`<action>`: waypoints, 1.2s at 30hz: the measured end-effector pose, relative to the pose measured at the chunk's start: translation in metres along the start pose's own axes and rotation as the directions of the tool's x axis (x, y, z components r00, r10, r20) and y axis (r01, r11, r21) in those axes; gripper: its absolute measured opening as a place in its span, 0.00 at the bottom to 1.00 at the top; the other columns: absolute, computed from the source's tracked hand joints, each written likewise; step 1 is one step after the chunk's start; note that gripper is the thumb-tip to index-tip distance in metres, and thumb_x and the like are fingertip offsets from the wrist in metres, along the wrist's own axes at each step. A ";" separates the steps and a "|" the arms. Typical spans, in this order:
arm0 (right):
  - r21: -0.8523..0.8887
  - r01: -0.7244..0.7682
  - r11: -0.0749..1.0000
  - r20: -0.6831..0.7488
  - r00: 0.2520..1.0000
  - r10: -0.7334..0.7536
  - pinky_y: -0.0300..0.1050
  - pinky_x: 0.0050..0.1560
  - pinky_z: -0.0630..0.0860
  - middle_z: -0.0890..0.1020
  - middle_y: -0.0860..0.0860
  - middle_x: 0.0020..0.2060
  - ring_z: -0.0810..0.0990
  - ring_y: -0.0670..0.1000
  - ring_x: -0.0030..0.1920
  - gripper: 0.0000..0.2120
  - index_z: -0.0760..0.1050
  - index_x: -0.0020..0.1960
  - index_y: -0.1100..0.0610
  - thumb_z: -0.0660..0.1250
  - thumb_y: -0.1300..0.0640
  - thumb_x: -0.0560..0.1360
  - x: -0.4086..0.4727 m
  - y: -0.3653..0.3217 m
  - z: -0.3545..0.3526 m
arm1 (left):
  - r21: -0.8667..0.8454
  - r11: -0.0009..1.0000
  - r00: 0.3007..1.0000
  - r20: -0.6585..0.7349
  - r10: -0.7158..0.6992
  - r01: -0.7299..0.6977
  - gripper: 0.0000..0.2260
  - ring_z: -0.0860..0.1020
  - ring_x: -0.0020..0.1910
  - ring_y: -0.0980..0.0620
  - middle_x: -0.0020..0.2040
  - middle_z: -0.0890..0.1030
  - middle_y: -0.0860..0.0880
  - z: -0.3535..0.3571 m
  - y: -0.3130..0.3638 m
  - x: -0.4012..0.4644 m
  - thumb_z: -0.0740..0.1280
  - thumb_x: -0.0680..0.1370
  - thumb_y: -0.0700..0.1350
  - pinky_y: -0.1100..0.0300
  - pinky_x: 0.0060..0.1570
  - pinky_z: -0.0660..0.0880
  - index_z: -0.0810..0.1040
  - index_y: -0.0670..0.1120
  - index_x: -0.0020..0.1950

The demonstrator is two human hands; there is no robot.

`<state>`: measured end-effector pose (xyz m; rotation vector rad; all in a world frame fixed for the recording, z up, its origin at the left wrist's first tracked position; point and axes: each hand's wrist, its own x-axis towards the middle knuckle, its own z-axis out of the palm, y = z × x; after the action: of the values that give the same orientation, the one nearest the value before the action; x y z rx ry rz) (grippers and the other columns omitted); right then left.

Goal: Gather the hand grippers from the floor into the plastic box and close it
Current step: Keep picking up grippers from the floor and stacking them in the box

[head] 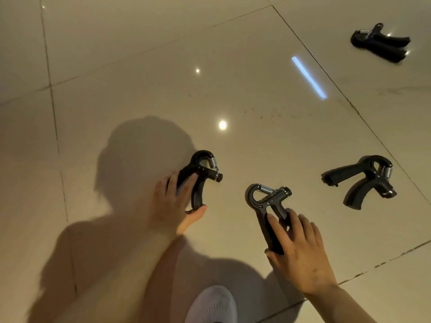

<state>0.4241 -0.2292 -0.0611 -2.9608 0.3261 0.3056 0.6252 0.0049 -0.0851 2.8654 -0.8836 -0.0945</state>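
Left hand (171,201) grasping black spring-loaded plastic hand gripper (200,176), right hand (300,248) grasping a 2nd (268,206), 2 more (363,180) (380,41) well apart at right, open glossy beige tile floor (140,66) w/ grout lines.

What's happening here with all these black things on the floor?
A person is picking hand grippers off the tiled floor. The left hand grips one, the right hand grips another. Two more lie untouched to the right, one nearby and one farther off. No box is in view.
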 end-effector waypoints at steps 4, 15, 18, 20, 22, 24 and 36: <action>0.038 0.023 0.999 -0.033 0.999 -0.022 0.61 0.54 0.74 0.75 0.65 0.57 0.76 0.66 0.52 0.45 0.66 0.68 0.53 0.80 0.45 0.56 -0.003 -0.006 -0.005 | -0.052 0.998 0.998 0.051 -0.033 0.036 0.37 0.73 0.56 0.38 0.61 0.73 0.38 -0.006 0.008 -0.011 0.66 0.65 0.66 0.46 0.56 0.70 0.66 0.50 0.69; -0.132 0.087 0.987 -0.066 0.993 -0.097 0.57 0.49 0.71 0.76 0.61 0.50 0.73 0.61 0.45 0.44 0.67 0.70 0.54 0.79 0.51 0.56 -0.085 -0.002 -0.047 | -0.044 0.923 0.923 -0.060 0.379 -0.382 0.37 0.74 0.53 0.41 0.61 0.70 0.50 -0.056 0.064 -0.086 0.66 0.58 0.63 0.48 0.47 0.69 0.67 0.54 0.65; -0.194 0.100 0.976 -0.076 0.990 -0.117 0.58 0.49 0.72 0.76 0.62 0.51 0.74 0.62 0.46 0.45 0.64 0.70 0.53 0.79 0.53 0.56 -0.120 0.004 -0.067 | -0.016 0.869 0.865 -0.106 0.491 -0.495 0.37 0.74 0.55 0.39 0.61 0.71 0.49 -0.069 0.081 -0.122 0.68 0.59 0.62 0.48 0.50 0.68 0.68 0.53 0.66; -0.250 0.098 0.963 -0.092 0.988 -0.124 0.59 0.49 0.73 0.76 0.63 0.51 0.75 0.63 0.46 0.47 0.65 0.69 0.54 0.80 0.53 0.53 -0.147 0.009 -0.083 | 0.030 0.834 0.826 -0.123 0.550 -0.551 0.36 0.74 0.57 0.38 0.61 0.74 0.49 -0.079 0.093 -0.149 0.68 0.59 0.62 0.49 0.51 0.65 0.69 0.54 0.66; -0.325 0.111 0.939 -0.104 0.983 -0.152 0.59 0.49 0.73 0.76 0.64 0.52 0.75 0.64 0.46 0.47 0.67 0.67 0.54 0.80 0.53 0.51 -0.175 0.012 -0.099 | 0.071 0.800 0.781 -0.180 0.598 -0.596 0.34 0.73 0.58 0.38 0.60 0.75 0.50 -0.089 0.106 -0.178 0.68 0.61 0.61 0.48 0.52 0.65 0.70 0.54 0.65; -0.389 0.132 0.912 -0.116 0.975 -0.191 0.60 0.50 0.73 0.76 0.65 0.53 0.75 0.64 0.47 0.47 0.67 0.67 0.55 0.81 0.53 0.51 -0.204 0.015 -0.116 | 0.084 0.766 0.727 -0.263 0.634 -0.637 0.31 0.73 0.57 0.37 0.59 0.73 0.49 -0.102 0.122 -0.206 0.69 0.62 0.58 0.46 0.51 0.66 0.72 0.52 0.63; -0.628 0.140 0.765 -0.090 0.964 -0.251 0.63 0.51 0.75 0.77 0.67 0.56 0.78 0.67 0.51 0.48 0.67 0.68 0.52 0.81 0.48 0.51 -0.477 0.015 -0.197 | 0.285 0.655 0.533 -0.402 0.744 -0.700 0.30 0.71 0.57 0.37 0.59 0.72 0.48 -0.223 0.215 -0.385 0.69 0.63 0.59 0.46 0.50 0.64 0.72 0.50 0.62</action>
<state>0.0009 -0.1815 0.2313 -3.6451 -0.1074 0.1487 0.2105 0.0721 0.1751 2.1286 -1.8672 0.7478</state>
